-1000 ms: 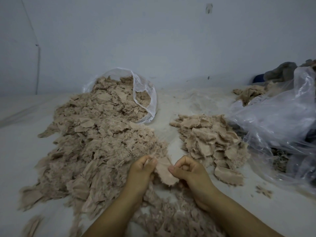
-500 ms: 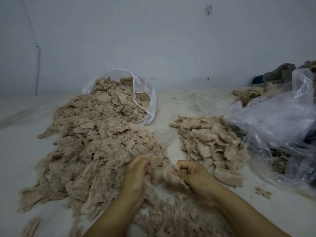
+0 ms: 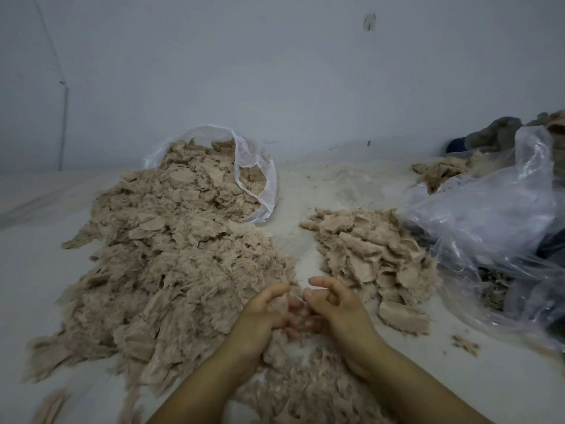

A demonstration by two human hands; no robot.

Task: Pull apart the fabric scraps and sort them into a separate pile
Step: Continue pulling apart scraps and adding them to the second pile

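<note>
A big heap of beige, fluffy fabric scraps (image 3: 171, 264) spreads over the left of the white surface and spills from a clear bag (image 3: 256, 179). A smaller pile of flatter beige scraps (image 3: 370, 255) lies to the right. My left hand (image 3: 263, 310) and my right hand (image 3: 333, 304) meet close together at the heap's near edge, fingers curled around a small beige scrap (image 3: 295, 304) between them. Most of that scrap is hidden by the fingers.
A large crumpled clear plastic bag (image 3: 489, 228) lies at the right with dark cloth (image 3: 495, 133) and more beige fabric (image 3: 440, 172) behind it. A loose scrap (image 3: 464, 344) lies near the right. A pale wall rises behind the surface.
The flat scrap held up between both hands a second ago has come down into the heap's edge. Both hands have closed in together around a small scrap.
</note>
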